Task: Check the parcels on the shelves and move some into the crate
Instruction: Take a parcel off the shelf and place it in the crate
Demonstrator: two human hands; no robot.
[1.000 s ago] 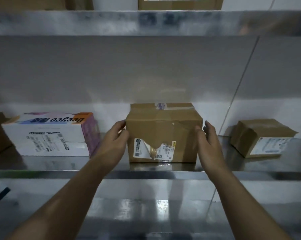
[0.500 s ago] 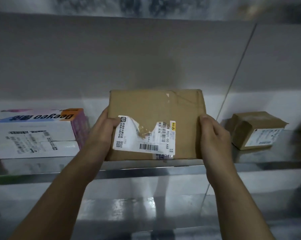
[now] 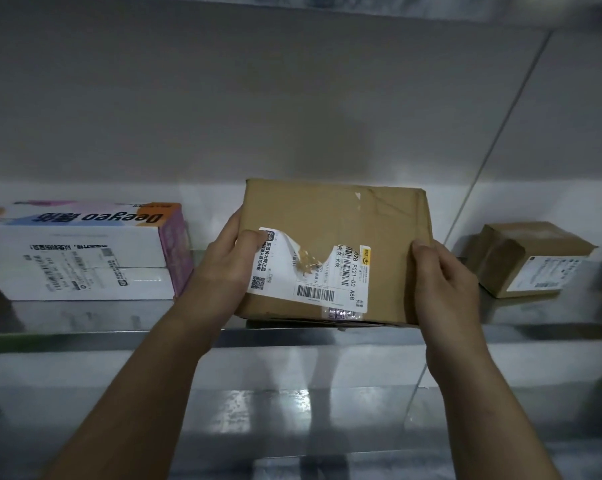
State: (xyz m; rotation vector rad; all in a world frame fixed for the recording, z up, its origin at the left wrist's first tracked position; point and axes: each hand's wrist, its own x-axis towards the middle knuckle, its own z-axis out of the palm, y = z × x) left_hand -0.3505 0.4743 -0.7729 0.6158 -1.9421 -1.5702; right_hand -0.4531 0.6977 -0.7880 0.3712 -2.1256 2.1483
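Both hands, left [image 3: 223, 268] and right [image 3: 445, 282], grip the box [image 3: 330, 233] tilted at the shelf [image 3: 84, 320] edge, torn label [image 3: 310, 275] facing up

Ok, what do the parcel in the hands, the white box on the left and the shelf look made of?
The brown parcel: matte cardboard by the look, creased at a corner, with a torn paper label. The white box: smoother printed card, probably coated, with a faint sheen. The shelf: most likely stainless steel; it reflects the boxes and light.
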